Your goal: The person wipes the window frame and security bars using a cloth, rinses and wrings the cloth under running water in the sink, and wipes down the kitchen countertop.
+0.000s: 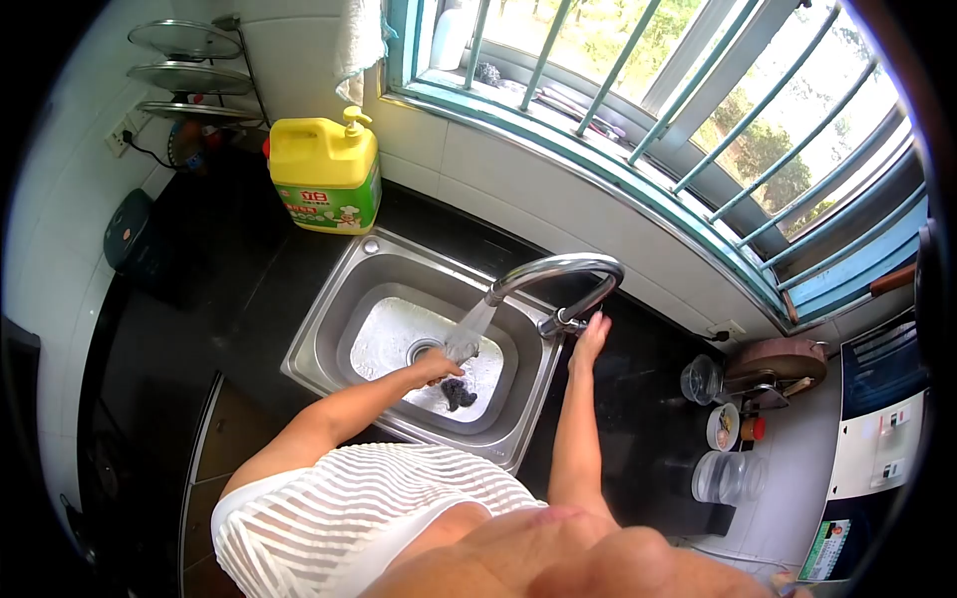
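Note:
My left hand (437, 367) is inside the steel sink (329, 339), its fingers closed at the edge of the running water. A small greyish thing shows by the fingers, but splashing water blurs it and I cannot tell its kind. Just below that hand, a dark, crumpled scrubber-like clump (459, 394) lies on the sink bottom. The curved chrome faucet (558, 267) pours a stream (473, 327) down beside my left hand. On the faucet's right side, my right hand (590, 344) is at the handle (568, 324), fingers closed about it and partly covering it.
A yellow pump jug of detergent (324, 174) stands behind the sink on the black counter (259, 289). Glass bowls (720, 476) and a pink-rimmed pan (778, 366) are at the right. Pot lids (189, 78) hang on a rack at the left. A barred window (638, 90) is above.

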Tool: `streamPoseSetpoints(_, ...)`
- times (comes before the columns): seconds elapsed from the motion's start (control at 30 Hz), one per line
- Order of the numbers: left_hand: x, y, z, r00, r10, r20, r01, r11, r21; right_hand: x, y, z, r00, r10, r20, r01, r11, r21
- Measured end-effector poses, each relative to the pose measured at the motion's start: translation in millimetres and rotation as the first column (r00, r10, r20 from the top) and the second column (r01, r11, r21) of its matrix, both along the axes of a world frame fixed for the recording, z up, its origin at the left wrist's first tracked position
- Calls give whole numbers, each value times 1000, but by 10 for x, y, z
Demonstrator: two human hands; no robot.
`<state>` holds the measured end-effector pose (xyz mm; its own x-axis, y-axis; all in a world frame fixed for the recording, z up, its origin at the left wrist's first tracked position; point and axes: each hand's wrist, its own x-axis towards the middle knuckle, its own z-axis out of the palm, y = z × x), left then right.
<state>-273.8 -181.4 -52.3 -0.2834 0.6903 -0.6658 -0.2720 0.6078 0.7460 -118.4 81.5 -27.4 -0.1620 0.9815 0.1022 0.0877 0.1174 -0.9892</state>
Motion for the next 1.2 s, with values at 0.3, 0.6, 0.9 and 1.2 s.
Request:
streamPoseSetpoints(0.3, 211, 9, 216, 331, -60, 942, -270, 950, 156, 173, -645, 202, 948, 285, -142, -305, 942, -141)
streamPoseSetpoints(0.6, 575, -77, 928, -61, -445, 894, -605, 728, 321, -724, -1820, 587, -171, 82, -982, -979, 100, 179)
streamPoseSetpoints(0.9, 143, -133, 964, 431, -115, 895, -371, 882, 291, -1078, -1593, 979, 343, 759, -554, -938, 240, -252)
streamPoseSetpoints(1.2, 75, 106, 252, 947, 224, 232, -288, 911, 296, -1282, -1550, 123, 586, 799, -137, -799, 541, -263)
